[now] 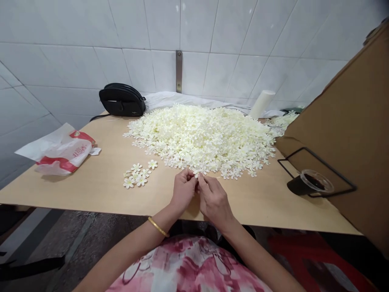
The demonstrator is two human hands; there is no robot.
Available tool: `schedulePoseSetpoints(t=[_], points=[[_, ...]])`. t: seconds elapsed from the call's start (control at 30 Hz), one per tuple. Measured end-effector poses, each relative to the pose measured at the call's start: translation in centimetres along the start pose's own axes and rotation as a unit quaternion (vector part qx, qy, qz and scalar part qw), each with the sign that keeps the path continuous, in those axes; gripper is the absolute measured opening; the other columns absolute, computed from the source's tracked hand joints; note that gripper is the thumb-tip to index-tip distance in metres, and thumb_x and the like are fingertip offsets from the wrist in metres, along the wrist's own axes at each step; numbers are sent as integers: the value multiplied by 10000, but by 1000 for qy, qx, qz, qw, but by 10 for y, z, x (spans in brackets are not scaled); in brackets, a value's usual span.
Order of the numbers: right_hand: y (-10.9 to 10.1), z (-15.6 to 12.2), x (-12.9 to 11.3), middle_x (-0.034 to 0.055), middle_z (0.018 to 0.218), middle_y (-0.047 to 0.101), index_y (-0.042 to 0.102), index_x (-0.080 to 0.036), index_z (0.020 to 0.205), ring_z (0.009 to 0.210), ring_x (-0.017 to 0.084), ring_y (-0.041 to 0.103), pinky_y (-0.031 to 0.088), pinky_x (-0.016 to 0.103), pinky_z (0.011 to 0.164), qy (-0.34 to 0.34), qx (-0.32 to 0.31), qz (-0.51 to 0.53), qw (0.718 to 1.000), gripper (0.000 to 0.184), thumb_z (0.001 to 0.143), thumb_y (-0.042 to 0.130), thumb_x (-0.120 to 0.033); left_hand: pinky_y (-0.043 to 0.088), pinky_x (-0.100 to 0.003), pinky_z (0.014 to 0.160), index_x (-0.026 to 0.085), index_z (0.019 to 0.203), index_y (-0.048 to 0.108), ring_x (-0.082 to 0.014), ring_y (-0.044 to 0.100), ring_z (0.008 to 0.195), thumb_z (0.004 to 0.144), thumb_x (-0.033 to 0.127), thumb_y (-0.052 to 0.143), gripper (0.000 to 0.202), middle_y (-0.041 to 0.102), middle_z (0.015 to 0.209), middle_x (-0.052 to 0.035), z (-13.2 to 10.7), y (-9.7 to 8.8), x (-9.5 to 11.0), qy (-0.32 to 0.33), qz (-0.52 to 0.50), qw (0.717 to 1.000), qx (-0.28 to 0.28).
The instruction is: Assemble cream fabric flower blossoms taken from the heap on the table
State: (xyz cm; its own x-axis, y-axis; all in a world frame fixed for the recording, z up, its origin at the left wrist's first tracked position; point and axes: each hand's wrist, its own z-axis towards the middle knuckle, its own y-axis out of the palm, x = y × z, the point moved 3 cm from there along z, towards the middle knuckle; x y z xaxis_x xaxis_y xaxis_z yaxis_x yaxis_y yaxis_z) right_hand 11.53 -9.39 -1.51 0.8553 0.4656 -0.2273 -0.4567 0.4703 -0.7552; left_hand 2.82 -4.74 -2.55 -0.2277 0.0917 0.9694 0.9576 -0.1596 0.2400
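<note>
My left hand (183, 190) and my right hand (214, 199) meet at the front of the heap, fingertips pinched together on a small white artificial flower (196, 175). Only part of that flower shows between the fingers. Just beyond them spreads a large heap of loose cream-white artificial flowers (203, 134). To the left of my hands lies a small group of several flowers (141, 180), with yellowish centres, apart from the heap. A gold bangle circles my left wrist.
A black bag (122, 100) stands at the back left, and a white and red paper bag (65, 152) lies at the left. On the right, a plastic cup of dark drink (310, 182) sits in a black wire frame beside a cardboard panel (340, 134). A white roll (261, 104) leans behind the heap.
</note>
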Motion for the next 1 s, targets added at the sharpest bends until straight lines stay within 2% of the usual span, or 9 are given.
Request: schedulePoseSetpoints(t=[0.07,0.13,0.2,0.3,0.37,0.47,0.63,0.8,1.0], points=[[-6,-1,4,138,918,538,473,-94,1115,856,211,483,425,372,740,28,9,84,996,338,795,361,-97,339,-182,402,171,589,381,-56,410,368,649,220,556,191,432,410,80,0,0,0,-12,-23,999,-21],[-12,0,11,83,807,553,538,-141,989,765,177,515,439,332,690,87,9,208,974,231,809,394,-142,349,-187,396,165,614,401,-62,433,366,647,229,572,185,481,428,62,-2,1,1,-39,-39,996,-66],[-14,2,19,23,693,542,539,-175,876,655,138,531,446,286,620,170,-9,357,918,124,811,436,-200,351,-188,386,155,629,422,-67,453,372,647,240,586,185,521,463,41,-4,1,0,-64,-49,990,-117],[-9,2,27,-23,646,523,503,-199,933,596,111,530,440,254,580,256,-45,517,815,160,789,495,-269,336,-181,374,147,620,437,-63,453,373,657,252,592,191,538,485,29,-5,0,-1,-67,-48,984,-159],[-5,1,28,-24,655,519,519,-197,958,600,103,514,427,243,584,269,-55,541,795,207,774,517,-292,310,-172,364,145,596,436,-52,431,357,663,257,591,203,526,462,33,-5,-2,-1,-59,-33,985,-158],[-4,3,27,-15,685,520,545,-191,913,616,101,492,410,237,595,260,-45,509,819,185,777,506,-309,271,-166,351,140,562,448,-39,396,337,664,278,592,224,502,432,40,-1,-3,2,-48,-2,988,-144],[-9,21,35,-22,673,493,483,-198,897,616,105,489,400,234,602,244,11,418,875,149,804,449,-311,318,-192,383,131,568,504,-55,428,366,641,283,603,195,538,478,17,21,-6,19,-32,32,987,-154],[-5,42,49,-63,537,328,412,-191,705,479,78,334,282,205,469,244,40,291,924,176,834,378,-307,328,-197,390,135,558,508,-60,433,383,657,293,574,199,536,489,15,59,-11,43,30,38,996,-70],[9,63,52,-71,503,294,343,-190,613,453,70,291,228,207,456,213,34,204,955,255,836,356,-313,334,-199,387,139,561,504,-71,442,391,652,297,578,197,522,475,21,82,-3,50,63,26,996,-58]])
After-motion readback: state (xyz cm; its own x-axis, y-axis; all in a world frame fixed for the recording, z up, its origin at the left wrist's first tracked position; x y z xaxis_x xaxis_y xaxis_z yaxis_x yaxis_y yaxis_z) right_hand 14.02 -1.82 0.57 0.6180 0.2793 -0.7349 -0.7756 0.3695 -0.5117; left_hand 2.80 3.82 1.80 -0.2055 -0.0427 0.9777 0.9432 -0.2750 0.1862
